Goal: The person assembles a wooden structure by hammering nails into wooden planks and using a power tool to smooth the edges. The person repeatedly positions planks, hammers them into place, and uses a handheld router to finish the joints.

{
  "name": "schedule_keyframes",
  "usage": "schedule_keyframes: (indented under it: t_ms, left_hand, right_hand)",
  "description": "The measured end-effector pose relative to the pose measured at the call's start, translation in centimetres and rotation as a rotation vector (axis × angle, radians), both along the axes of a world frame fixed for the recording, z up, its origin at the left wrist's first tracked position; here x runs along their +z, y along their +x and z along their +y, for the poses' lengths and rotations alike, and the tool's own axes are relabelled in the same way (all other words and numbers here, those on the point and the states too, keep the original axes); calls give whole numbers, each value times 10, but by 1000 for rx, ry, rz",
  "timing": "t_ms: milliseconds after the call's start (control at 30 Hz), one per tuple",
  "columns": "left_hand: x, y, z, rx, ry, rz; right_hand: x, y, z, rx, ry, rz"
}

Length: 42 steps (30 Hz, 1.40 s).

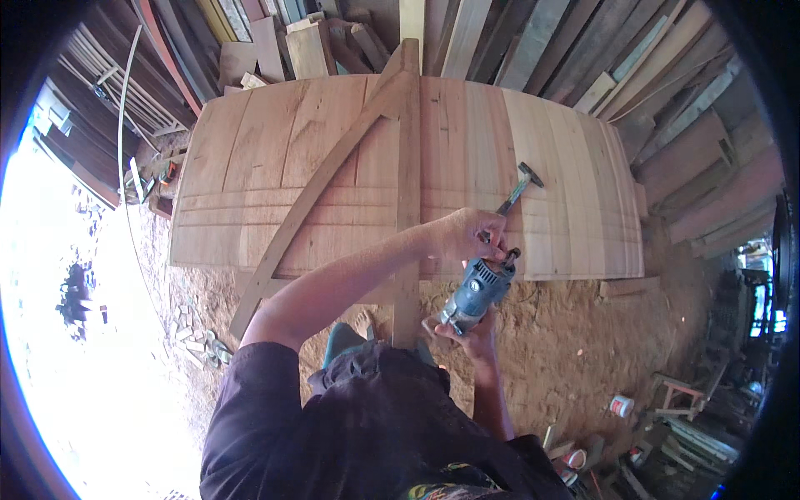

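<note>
A blue and black power tool (479,287), shaped like a compact trim router, is tilted over the near edge of a wide panel of joined boards (467,150). Around its lower, silvery end, the fingers of my right hand (477,335) are closed. My left hand (473,235) reaches across from the left to the tool's upper end, beside a dark knob-like part. Its fingers are curled and pinched together; what they hold is hidden. Just beyond it a hammer (527,177) lies on the boards, the lower part of its handle covered by that hand.
A long upright timber (407,167) and a slanting one (321,183) lie across the panel, forming a narrow wedge. Many planks (533,42) lean along the back. The ground (575,350) is brown earth. A white bucket (621,406) stands at right, near wooden scraps.
</note>
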<state>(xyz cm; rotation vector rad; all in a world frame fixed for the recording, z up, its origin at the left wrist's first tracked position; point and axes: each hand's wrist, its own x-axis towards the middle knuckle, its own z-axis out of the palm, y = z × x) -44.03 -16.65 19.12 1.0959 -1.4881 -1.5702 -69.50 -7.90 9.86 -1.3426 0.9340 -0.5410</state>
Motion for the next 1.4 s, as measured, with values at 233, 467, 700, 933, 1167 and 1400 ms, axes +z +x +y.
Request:
schedule_keyframes:
  t_ms: [233,467,700,933,1167,1400]
  left_hand:
    - [-16,20,-7,281,-162,-104]
    - [-146,127,8,926,96,-722]
    - [-196,87,15,915,-165,-1117]
    - [-187,84,15,900,-166,-1145]
    - [-185,86,14,909,-134,-1100]
    - [-181,85,18,925,-81,-1016]
  right_hand:
    - [0,15,-21,-81,57,-83]
    - [24,50,-83,-244,-64,-324]
    - [15,118,-152,-261,-178,-168]
    - [-10,190,-203,-249,-370,-202]
    - [-35,214,-223,-154,-515,-84]
    - [-43,227,-215,-136,-620,38]
